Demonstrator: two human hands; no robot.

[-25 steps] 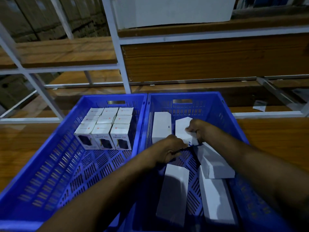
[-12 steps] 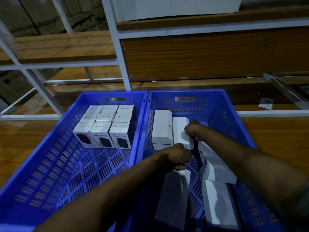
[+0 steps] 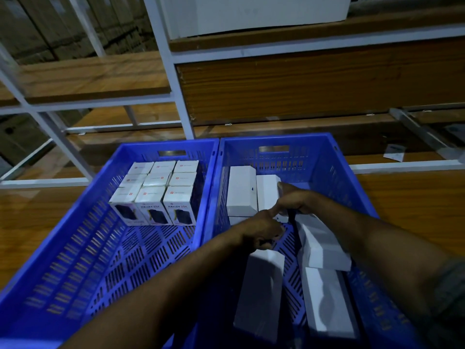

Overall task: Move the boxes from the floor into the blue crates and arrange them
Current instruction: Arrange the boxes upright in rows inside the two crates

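Note:
Two blue crates stand side by side. The left crate holds several small white "HALLEY 20K" boxes packed in rows at its far end. In the right crate, a long white box lies along the far left wall. A second long white box lies beside it, and my right hand grips it with the thumb on top. My left hand is curled at this box's near end, one finger raised against it; its hold is hidden. Three more long white boxes lie loose nearer me.
White metal racking with wooden shelves rises right behind the crates. A large white carton sits on the upper shelf. Both crates rest on a wooden surface. A small paper slip lies on the lower shelf at right.
The long white box came down from a tilted hold to lie flat beside the first box. Both hands stayed at its ends. The view moved slightly closer.

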